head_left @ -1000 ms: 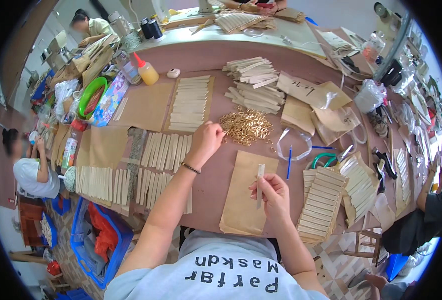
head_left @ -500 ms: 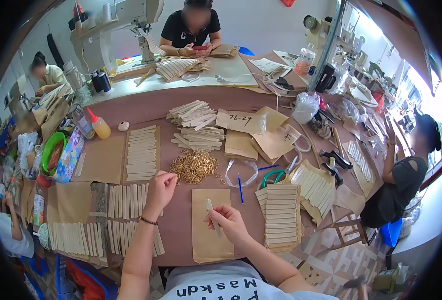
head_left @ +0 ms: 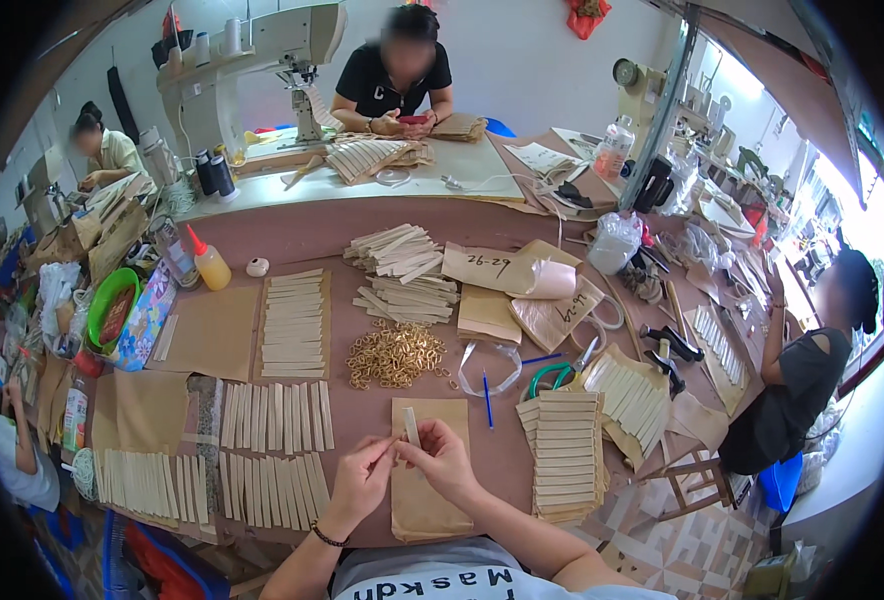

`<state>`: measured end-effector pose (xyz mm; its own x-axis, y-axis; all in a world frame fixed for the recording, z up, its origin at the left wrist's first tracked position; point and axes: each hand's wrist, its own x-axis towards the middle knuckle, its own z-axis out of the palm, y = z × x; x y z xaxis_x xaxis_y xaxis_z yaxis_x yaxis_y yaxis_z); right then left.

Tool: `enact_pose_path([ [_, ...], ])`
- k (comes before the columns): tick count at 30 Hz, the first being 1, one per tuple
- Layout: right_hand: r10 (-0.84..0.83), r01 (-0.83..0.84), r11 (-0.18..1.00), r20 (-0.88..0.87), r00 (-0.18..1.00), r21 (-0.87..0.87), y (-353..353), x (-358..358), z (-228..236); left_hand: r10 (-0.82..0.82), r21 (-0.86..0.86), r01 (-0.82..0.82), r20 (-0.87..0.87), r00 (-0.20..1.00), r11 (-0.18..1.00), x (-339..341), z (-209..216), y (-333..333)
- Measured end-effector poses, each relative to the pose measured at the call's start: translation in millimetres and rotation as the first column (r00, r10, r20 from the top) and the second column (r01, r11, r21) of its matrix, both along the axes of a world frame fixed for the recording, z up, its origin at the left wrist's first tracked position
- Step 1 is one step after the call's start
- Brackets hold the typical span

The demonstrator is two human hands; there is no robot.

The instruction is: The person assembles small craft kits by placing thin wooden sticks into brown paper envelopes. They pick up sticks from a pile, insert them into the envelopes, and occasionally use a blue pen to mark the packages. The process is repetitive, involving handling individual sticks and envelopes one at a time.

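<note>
A pale cream strip (head_left: 410, 424) stands up from the fingertips of my right hand (head_left: 439, 460), which pinches it. My left hand (head_left: 364, 482) meets it there, thumb and fingers pressed together at the strip's lower part; whatever it holds is too small to make out. Both hands are over a brown paper sheet (head_left: 430, 512) at the table's near edge. Beyond them lies a heap of small gold-coloured metal rings (head_left: 395, 355). Stacks of similar cream strips (head_left: 399, 252) are behind the heap.
Rows of strips (head_left: 277, 417) lie on the left. On the right are a strip-covered stack (head_left: 566, 450), green-handled scissors (head_left: 552, 376), a blue pen (head_left: 488, 400) and a hammer (head_left: 674, 342). A glue bottle (head_left: 210, 262) stands back left. Other people sit around the table.
My left hand has moved from beside the ring heap down and right to the strip in my right hand, its fingertips meeting the right hand's.
</note>
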<state>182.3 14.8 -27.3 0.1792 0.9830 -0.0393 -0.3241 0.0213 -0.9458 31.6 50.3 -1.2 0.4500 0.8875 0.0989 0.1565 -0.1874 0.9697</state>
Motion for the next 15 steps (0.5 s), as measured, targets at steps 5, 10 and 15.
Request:
enact_pose_path([
  [5, -0.024, 0.023, 0.999, 0.044, 0.999, 0.035, -3, -2, 1, 0.020, -0.020, -0.018, 0.076, 0.997, 1.000, -2, 0, -4],
  [10, 0.011, -0.020, 0.997, 0.131, 0.991, 0.069, -6, -1, 0, 0.047, -0.223, -0.004, 0.190, 0.981, 0.975, -10, -3, -4],
  [15, 0.024, -0.034, 0.997, 0.122, 0.992, 0.074, -12, -7, 10, 0.067, -0.376, 0.041, 0.270, 0.961, 0.926, -13, 3, -5],
])
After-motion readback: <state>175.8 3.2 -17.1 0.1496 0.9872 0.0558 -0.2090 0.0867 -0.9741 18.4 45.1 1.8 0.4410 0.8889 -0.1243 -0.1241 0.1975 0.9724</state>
